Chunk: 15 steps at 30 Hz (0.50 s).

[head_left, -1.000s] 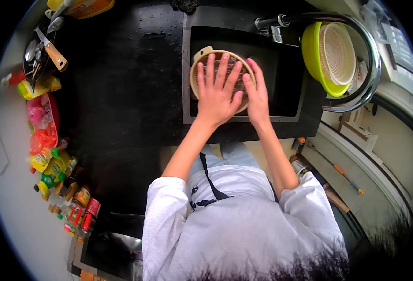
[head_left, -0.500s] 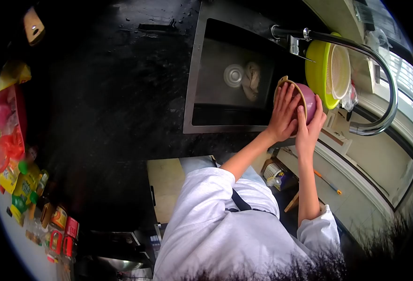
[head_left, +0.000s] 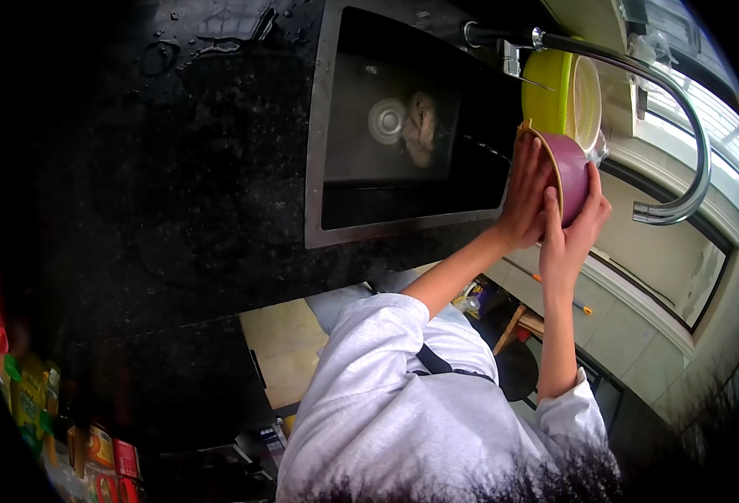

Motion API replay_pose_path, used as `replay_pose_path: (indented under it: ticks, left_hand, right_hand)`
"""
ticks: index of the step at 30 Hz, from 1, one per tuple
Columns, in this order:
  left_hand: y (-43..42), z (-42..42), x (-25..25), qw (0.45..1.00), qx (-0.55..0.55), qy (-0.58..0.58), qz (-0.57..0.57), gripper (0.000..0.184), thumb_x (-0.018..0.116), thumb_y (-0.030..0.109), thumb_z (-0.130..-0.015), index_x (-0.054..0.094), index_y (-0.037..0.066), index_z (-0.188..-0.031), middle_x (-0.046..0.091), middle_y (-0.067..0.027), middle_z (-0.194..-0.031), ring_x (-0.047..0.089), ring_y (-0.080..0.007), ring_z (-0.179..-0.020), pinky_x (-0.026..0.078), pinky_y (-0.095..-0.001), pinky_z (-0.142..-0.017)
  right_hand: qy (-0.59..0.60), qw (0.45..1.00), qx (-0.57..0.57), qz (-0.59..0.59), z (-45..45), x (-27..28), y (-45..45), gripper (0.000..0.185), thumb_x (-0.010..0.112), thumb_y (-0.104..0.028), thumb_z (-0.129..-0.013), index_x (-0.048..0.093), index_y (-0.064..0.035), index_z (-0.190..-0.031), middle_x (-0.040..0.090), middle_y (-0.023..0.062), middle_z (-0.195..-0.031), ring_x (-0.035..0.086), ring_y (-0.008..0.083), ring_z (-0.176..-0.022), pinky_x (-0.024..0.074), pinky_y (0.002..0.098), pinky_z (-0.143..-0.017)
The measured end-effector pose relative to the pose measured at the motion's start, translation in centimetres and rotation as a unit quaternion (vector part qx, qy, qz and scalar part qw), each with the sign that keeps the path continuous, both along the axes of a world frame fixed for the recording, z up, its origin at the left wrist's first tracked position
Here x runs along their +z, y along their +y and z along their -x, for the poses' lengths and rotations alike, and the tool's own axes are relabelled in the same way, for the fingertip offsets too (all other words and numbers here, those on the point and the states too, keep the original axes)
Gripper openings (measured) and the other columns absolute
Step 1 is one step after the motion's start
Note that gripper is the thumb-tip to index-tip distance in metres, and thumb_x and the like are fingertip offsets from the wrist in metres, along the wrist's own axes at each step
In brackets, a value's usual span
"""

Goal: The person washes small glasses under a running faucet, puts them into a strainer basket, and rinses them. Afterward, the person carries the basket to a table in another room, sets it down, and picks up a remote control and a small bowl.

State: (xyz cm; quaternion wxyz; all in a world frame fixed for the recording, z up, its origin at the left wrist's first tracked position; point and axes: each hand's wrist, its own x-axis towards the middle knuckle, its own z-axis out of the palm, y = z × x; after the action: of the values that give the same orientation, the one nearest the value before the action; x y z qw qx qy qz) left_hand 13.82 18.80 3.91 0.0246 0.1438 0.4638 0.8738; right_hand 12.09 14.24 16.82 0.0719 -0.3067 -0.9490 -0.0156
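A pinkish-purple bowl [head_left: 572, 172] with a yellowish rim is held on its side at the right end of the sink, its mouth turned toward the basin. My left hand [head_left: 523, 193] lies across that mouth, its fingers stretched along the inside of the rim. My right hand [head_left: 577, 225] grips the bowl's outer wall, with the thumb near the rim. Whatever is inside the bowl is hidden behind my left hand. In the dark sink [head_left: 312, 168], a greyish-brown cloth-like lump [head_left: 420, 130] rests beside the drain [head_left: 386, 121].
A black tap [head_left: 621, 54] with a chrome end [head_left: 663, 213] arches over the right side. A lime-green basin [head_left: 545, 92] and a white strainer [head_left: 586, 101] stand behind the bowl. Water lies on the black counter [head_left: 185, 184]. Bottles and packets [head_left: 34, 394] crowd the lower left.
Both hands and the bowl have shifted slightly right and down in view, with the bowl still between them. The whole scene has shifted as the camera moved.
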Motion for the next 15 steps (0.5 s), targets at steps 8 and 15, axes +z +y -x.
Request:
replay_pose_path:
  ticks: [8,15]
  left_hand:
    - [-1.1,1.5,0.3,1.0,-0.012,0.016,0.001,0.068,0.028,0.044,-0.102,0.02,0.001,-0.153,0.006,-0.0231,-0.162,0.002,-0.0482,-0.148,0.005,-0.0595,-0.119]
    - [-1.8,2.7,-0.3,1.0,0.008,0.007,0.022,0.07,0.028,0.046,-0.101,0.021,0.001,-0.153,0.006,-0.0235,-0.161,0.001,-0.0491,-0.148,0.005,-0.0595,-0.118]
  right_hand:
    - [-0.006,0.999,0.034,-0.016,0.7,0.3,-0.6,0.07,0.069,-0.03,-0.089,0.039,-0.0044,-0.147,0.044,0.0187,-0.118,0.044,0.0328,-0.112,0.0352,0.0408,-0.101]
    - [-0.014,0.998,0.058,-0.007,1.8,-0.2,-1.1,0.07,0.07,-0.03,-0.088,0.039,-0.0067,-0.147,0.044,0.0182,-0.116,0.044,0.0324,-0.11,0.0356,0.04,-0.1]
